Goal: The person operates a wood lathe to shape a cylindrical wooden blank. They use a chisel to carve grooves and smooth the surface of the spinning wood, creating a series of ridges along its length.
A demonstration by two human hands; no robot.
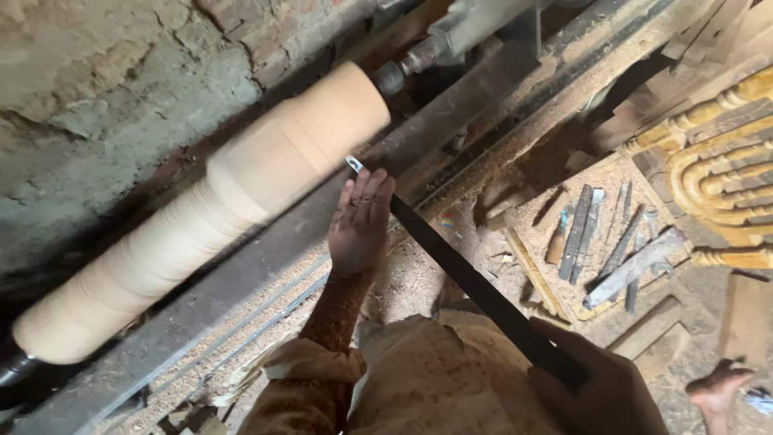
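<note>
A long pale wooden cylinder [217, 209] is mounted on a lathe and looks blurred, as if spinning. I hold a long dark chisel [467, 278] whose bright tip sits close to the cylinder. My left hand [359, 225] lies flat over the blade near the tip, pressing it onto the metal tool rest [241, 278]. My right hand [592, 387] grips the chisel's far end near my body. My arm and clothes are dusted with sawdust.
A rough brick and plaster wall [105, 89] runs behind the lathe. Several chisels lie on a sawdust-covered board [608, 242] at the right. Turned wooden pieces [717, 169] are stacked at the far right. A bare foot [721, 387] shows at the lower right.
</note>
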